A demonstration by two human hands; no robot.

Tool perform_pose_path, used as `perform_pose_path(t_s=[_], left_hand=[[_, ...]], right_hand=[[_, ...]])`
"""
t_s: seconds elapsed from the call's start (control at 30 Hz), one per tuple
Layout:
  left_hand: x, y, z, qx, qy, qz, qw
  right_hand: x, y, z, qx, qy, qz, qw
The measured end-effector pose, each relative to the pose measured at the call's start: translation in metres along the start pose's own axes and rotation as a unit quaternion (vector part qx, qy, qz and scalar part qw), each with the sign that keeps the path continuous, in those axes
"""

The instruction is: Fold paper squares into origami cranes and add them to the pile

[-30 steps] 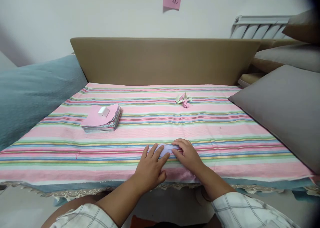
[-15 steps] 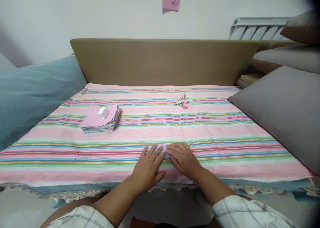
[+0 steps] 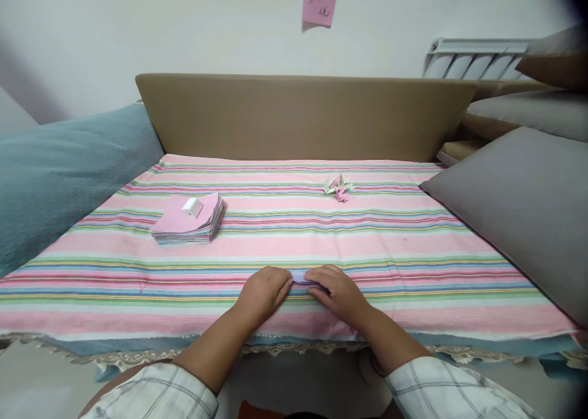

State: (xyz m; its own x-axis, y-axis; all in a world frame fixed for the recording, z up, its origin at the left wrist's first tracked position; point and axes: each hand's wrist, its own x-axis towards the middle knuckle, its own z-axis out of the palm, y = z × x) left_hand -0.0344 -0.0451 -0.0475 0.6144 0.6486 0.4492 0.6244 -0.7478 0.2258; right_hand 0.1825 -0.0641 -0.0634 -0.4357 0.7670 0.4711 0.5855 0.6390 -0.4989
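Observation:
A small folded piece of pale purple paper (image 3: pixel 299 277) is held between my two hands, just above or on the striped cloth near its front edge. My left hand (image 3: pixel 265 289) pinches the paper's left end, thumb and curled fingers together. At its right end my right hand (image 3: pixel 337 289) grips it between thumb and fingers. The hands cover both ends, so only the middle strip of paper shows.
Striped cloth (image 3: pixel 275 244) covers the seat. Left of centre lies a stack of coloured paper (image 3: pixel 188 220) with a white block (image 3: pixel 192 207) on top. Folded paper figures (image 3: pixel 339 188) sit farther back. Grey cushions (image 3: pixel 519 217) lie at right, a blue-covered armrest (image 3: pixel 78 174) at left.
My left hand has gone from lying flat with spread fingers to pinching the paper's left end. My right hand has curled its fingers around the right end. The view has shifted slightly.

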Motion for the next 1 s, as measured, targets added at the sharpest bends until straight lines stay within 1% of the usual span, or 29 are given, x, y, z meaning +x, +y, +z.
perform_pose_path(t_s=[0.07, 0.13, 0.2, 0.23, 0.3, 0.33, 0.4, 0.47, 0.53, 0.63, 0.67, 0.73, 0.77, 0.83, 0.87, 0.9, 0.97, 1.0], left_hand=[[0.005, 0.002, -0.003, -0.056, 0.001, -0.077, 0.995], [0.009, 0.003, -0.006, -0.113, -0.001, -0.146, 0.983], [0.012, 0.002, -0.008, -0.12, 0.026, -0.179, 0.976], [0.012, 0.001, -0.009, -0.096, 0.046, -0.178, 0.978], [0.011, 0.001, -0.009, -0.019, 0.068, -0.138, 0.988], [0.01, 0.003, -0.008, 0.017, 0.061, -0.105, 0.992], [0.006, 0.007, -0.004, 0.063, 0.017, -0.034, 0.997], [0.001, 0.013, 0.003, 0.09, -0.029, 0.01, 0.995], [-0.003, 0.017, 0.011, 0.112, -0.081, 0.035, 0.99], [-0.006, 0.018, 0.021, 0.131, -0.117, 0.033, 0.984], [-0.007, 0.018, 0.022, 0.133, -0.123, 0.032, 0.983], [-0.007, 0.016, 0.024, 0.135, -0.131, 0.032, 0.982], [-0.006, 0.016, 0.023, 0.134, -0.133, 0.032, 0.981], [-0.006, 0.016, 0.022, 0.13, -0.135, 0.032, 0.982], [-0.005, 0.016, 0.021, 0.126, -0.135, 0.03, 0.982], [-0.005, 0.017, 0.02, 0.119, -0.136, 0.029, 0.983], [-0.004, 0.018, 0.019, 0.103, -0.134, 0.025, 0.985], [-0.004, 0.018, 0.018, 0.095, -0.133, 0.023, 0.986]], right_hand=[[0.003, -0.003, -0.002, 0.04, 0.028, 0.059, 0.997], [0.007, -0.005, -0.004, 0.094, 0.046, 0.135, 0.985], [0.012, -0.006, -0.006, 0.15, 0.049, 0.213, 0.964], [0.014, -0.006, -0.007, 0.172, 0.048, 0.246, 0.953], [0.019, -0.004, -0.007, 0.192, 0.032, 0.288, 0.938], [0.022, -0.003, -0.006, 0.19, 0.022, 0.298, 0.935], [0.026, -0.001, -0.005, 0.165, 0.007, 0.303, 0.939], [0.029, 0.001, -0.005, 0.116, -0.007, 0.299, 0.947], [0.03, 0.001, -0.004, 0.048, -0.022, 0.297, 0.953], [0.03, 0.002, -0.005, -0.059, -0.039, 0.318, 0.945], [0.03, 0.003, -0.005, -0.091, -0.036, 0.321, 0.942], [0.027, 0.003, -0.005, -0.148, 0.0, 0.294, 0.944], [0.026, 0.003, -0.004, -0.169, 0.028, 0.26, 0.95], [0.022, -0.001, 0.0, -0.188, 0.072, 0.16, 0.966], [0.02, -0.003, 0.003, -0.185, 0.07, 0.099, 0.975], [0.018, -0.007, 0.007, -0.179, 0.054, 0.047, 0.981], [0.012, -0.013, 0.017, -0.181, -0.007, -0.019, 0.983], [0.01, -0.016, 0.023, -0.186, -0.024, -0.034, 0.982]])
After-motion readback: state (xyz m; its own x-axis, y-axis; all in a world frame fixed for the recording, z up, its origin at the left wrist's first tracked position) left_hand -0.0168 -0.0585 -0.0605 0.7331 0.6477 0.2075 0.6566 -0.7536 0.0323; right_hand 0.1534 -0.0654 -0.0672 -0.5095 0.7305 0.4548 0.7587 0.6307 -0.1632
